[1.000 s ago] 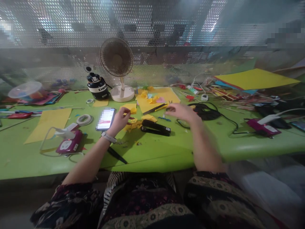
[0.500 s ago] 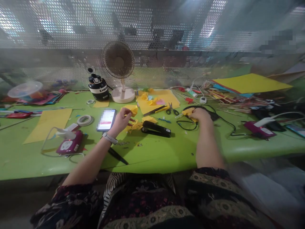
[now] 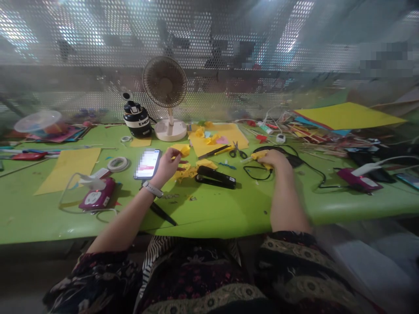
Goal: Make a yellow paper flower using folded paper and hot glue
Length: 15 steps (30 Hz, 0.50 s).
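Note:
My left hand (image 3: 167, 165) pinches a small folded piece of yellow paper (image 3: 182, 151) above a heap of yellow paper scraps (image 3: 186, 172), just right of a lit phone (image 3: 147, 163). My right hand (image 3: 274, 160) is closed on a yellow glue gun (image 3: 258, 156) whose nozzle points left and whose black cord (image 3: 288, 153) coils behind it. A black stapler (image 3: 215, 177) lies between the two hands on the green table (image 3: 216, 209).
Scissors (image 3: 238, 151) and a yellow-handled knife (image 3: 216, 151) lie by a yellow sheet (image 3: 218, 136). A desk fan (image 3: 165, 96), a black jug (image 3: 137, 119), tape rolls (image 3: 118, 164) and magenta power strips (image 3: 96, 197) stand around. Paper sheets and sticks (image 3: 340, 126) pile at the right.
My right hand moved right from above the table's middle and closed on the yellow glue gun. My left hand stayed holding the yellow paper piece.

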### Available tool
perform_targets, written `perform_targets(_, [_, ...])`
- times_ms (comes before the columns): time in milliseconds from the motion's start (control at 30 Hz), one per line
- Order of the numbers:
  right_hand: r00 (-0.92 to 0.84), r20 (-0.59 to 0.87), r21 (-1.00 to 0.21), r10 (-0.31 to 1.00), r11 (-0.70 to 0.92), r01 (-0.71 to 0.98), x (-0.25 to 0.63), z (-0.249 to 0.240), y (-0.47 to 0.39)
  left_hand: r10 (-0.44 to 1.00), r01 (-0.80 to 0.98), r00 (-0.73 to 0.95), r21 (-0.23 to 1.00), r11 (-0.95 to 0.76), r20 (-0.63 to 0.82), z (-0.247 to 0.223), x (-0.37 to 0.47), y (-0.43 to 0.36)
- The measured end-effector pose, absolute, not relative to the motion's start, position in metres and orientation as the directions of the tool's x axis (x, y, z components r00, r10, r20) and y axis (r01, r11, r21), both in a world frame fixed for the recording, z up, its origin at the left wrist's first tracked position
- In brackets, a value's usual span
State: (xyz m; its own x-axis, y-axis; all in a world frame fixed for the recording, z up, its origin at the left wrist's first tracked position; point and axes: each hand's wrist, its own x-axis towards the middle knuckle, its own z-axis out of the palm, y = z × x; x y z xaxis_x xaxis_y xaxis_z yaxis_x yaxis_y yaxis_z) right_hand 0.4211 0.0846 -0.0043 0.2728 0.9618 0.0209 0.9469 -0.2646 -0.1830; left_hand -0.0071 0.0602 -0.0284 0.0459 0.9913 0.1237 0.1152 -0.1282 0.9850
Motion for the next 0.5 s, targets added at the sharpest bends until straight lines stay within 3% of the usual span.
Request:
perform_targets(100, [0.408,-0.030,-0.146,0.913,-0.407,0.901,0.417,0.005,0.081,0.990,0.105,0.041,0.985,-0.140,0.137,-0.027,-0.006,0.059])
perform_targets(200, [0.443,-0.020,-0.224,0.896,-0.436,0.872,0.411,0.018,0.074,0.983,0.111,0.028,0.977,-0.182,0.180,-0.026,-0.005,0.059])
perform_targets(300, [0.449,0.040,-0.489,0.893,-0.374,0.788,0.398,0.031,0.068,0.972,0.135,0.001,0.963,-0.233,0.235,-0.026,-0.004,0.059])
perform_targets(400, [0.441,0.126,-0.797,0.889,-0.174,0.579,0.374,0.044,0.062,0.960,0.182,-0.008,0.945,-0.272,0.278,-0.027,-0.004,0.058])
perform_targets(500, [0.242,0.169,-0.921,0.955,0.066,0.384,0.344,0.054,0.054,0.950,0.270,0.001,0.915,-0.300,0.311,-0.028,-0.004,0.057])
